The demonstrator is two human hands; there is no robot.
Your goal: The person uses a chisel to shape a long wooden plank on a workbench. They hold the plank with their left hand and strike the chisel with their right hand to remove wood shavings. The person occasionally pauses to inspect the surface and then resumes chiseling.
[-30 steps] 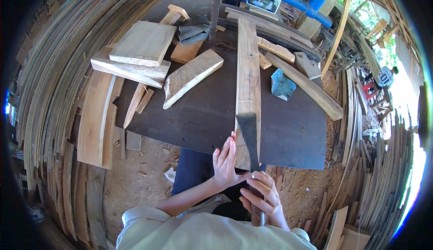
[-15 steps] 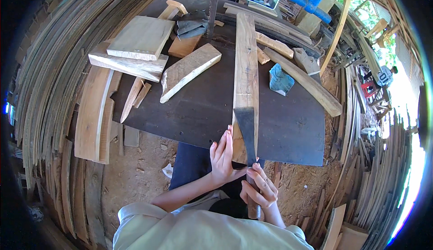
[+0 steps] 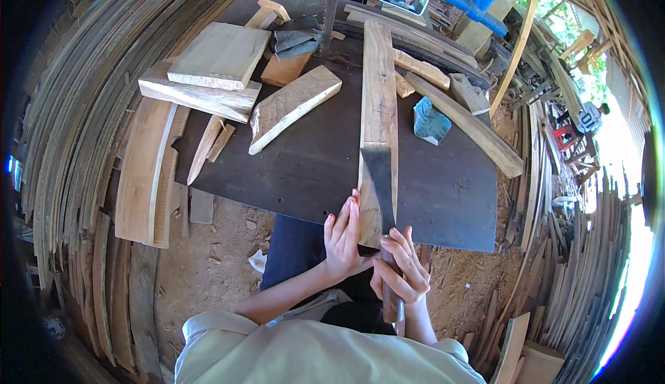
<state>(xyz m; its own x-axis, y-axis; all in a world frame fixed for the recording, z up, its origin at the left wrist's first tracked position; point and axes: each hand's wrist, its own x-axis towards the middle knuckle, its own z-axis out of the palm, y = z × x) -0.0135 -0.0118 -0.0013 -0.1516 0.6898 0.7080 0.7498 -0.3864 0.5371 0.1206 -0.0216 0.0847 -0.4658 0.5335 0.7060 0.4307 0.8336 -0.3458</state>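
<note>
The right hand (image 3: 400,267) gripped a brown-handled, dark-bladed cleaver (image 3: 382,183) lying on a long pale wooden plank (image 3: 378,86). The left hand (image 3: 343,235), fingers flat and holding nothing, pressed the plank's near end on the dark table (image 3: 305,169).

A dark flat table top (image 3: 305,169) carries the wood. Running straight away from the fingers (image 3: 344,221) lies a long plank (image 3: 379,86), its near end beside them. Left of and beyond the fingers lie a short pale slab (image 3: 292,105) and two stacked boards (image 3: 208,72). Right of and beyond them sit a blue-patterned object (image 3: 429,120), possibly folded sandpaper, and a slanting curved board (image 3: 464,122).
</note>
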